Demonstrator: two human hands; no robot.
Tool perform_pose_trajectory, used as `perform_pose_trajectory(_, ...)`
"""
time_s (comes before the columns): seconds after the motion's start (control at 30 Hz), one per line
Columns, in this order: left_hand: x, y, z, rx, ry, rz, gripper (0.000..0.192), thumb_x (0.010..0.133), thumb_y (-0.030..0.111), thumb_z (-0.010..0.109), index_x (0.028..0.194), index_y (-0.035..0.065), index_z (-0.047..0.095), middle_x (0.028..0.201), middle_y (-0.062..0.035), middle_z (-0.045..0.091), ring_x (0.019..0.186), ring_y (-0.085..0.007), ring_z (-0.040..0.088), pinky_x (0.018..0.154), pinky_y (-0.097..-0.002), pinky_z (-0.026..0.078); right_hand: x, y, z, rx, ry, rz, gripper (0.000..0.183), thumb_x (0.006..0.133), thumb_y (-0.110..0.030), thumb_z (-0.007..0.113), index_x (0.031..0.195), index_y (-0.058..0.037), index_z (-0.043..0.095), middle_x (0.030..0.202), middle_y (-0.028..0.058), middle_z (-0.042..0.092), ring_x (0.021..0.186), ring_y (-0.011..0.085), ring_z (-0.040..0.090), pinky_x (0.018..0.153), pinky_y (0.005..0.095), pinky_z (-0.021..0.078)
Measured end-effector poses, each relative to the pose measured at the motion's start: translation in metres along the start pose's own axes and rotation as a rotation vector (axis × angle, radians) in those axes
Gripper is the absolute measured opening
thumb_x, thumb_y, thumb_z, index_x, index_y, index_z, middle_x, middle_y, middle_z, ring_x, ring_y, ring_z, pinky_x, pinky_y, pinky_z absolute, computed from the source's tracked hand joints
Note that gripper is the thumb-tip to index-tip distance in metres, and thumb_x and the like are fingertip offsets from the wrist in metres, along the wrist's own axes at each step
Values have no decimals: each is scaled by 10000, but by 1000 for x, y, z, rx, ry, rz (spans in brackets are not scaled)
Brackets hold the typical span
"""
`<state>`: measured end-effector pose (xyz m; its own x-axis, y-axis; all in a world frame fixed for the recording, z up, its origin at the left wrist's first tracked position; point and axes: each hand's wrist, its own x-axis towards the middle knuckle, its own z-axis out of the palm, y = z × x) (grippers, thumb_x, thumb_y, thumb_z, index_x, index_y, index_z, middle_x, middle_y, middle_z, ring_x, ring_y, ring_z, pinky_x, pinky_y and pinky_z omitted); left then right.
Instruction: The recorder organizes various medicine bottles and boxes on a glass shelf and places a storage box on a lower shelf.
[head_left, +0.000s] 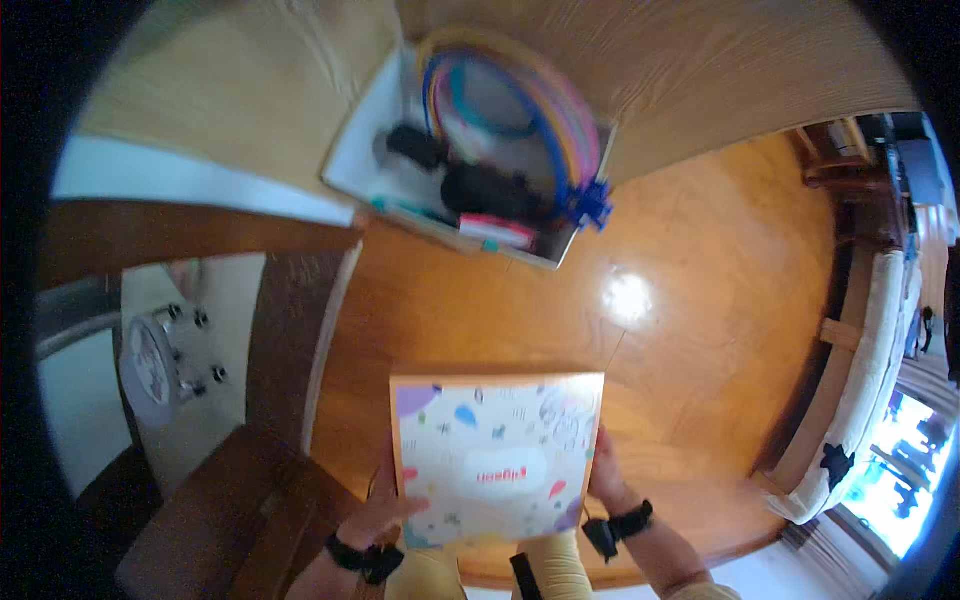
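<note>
A flat white box (495, 442) with orange edges and colourful drops and printed drawings is held in front of my legs. My left hand (382, 510) grips its left side, the thumb lying on the printed face. On the opposite side, my right hand (607, 466) holds the box's edge, with some fingers hidden behind it. Both wrists wear black bands. Beyond the box stands an open container (352, 161) with pale walls, holding multicoloured hoops (559, 97), a dark object (484, 191) and a blue spiky piece (590, 204); blur hides finer detail.
A wooden panel (712, 67) runs behind the container. Glossy wooden floor (712, 300) stretches to the right, towards a wooden bench (840, 334) with a pale cushion (870, 375). At left, a dark door frame (292, 345) borders a room with a wheeled round-seated item (150, 367).
</note>
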<state>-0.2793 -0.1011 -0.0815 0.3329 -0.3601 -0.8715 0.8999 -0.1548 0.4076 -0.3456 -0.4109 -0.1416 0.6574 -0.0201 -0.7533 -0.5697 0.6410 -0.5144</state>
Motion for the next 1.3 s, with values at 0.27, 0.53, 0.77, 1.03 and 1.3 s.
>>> perform_pose_trajectory(0.27, -61, 10, 31, 136, 96, 489, 782, 590, 188, 764, 1192, 7, 299, 1116, -163, 401, 1022, -260, 433, 828, -394, 399, -34, -41, 0, -101, -72, -221, 82, 860, -39, 444, 941, -35, 452, 911, 56, 543, 808, 119, 507, 704, 268, 448)
perform_pose_trajectory(0.53, -67, 66, 106, 184, 405, 779, 705, 679, 276, 688, 1219, 36, 303, 1170, -158, 400, 1057, -277, 423, 850, -393, 388, 18, -123, -1, -442, -362, -400, 363, 820, -281, 459, 1112, -70, 415, 1028, 138, 499, 874, 237, 515, 724, 422, 419)
perform_pose_trajectory(0.77, -102, 138, 110, 254, 492, 1123, 705, 689, 273, 679, 1228, 40, 289, 1183, -158, 387, 1068, -284, 412, 860, -398, 378, -12, -250, 133, -459, -455, -501, 198, 842, -75, 495, 1031, -16, 499, 835, 46, 555, 699, 116, 523, 612, 231, 436)
perform_pose_trajectory(1.03, -126, 216, 87, 315, 593, 1392, 706, 701, 270, 670, 1238, 43, 272, 1198, -159, 372, 1081, -293, 399, 871, -403, 367, -30, -334, 213, -664, -622, -669, 181, 849, -97, 508, 1000, 4, 504, 780, 32, 528, 664, 81, 489, 568, 212, 412)
perform_pose_trajectory(1.3, -124, 275, 51, 371, 697, 1519, 706, 712, 267, 660, 1248, 47, 256, 1213, -159, 356, 1093, -301, 387, 882, -409, 356, -132, -453, 264, -1156, -431, -1402, 182, 802, -25, 546, 980, -28, 584, 851, 29, 587, 767, 112, 545, 669, 248, 465)
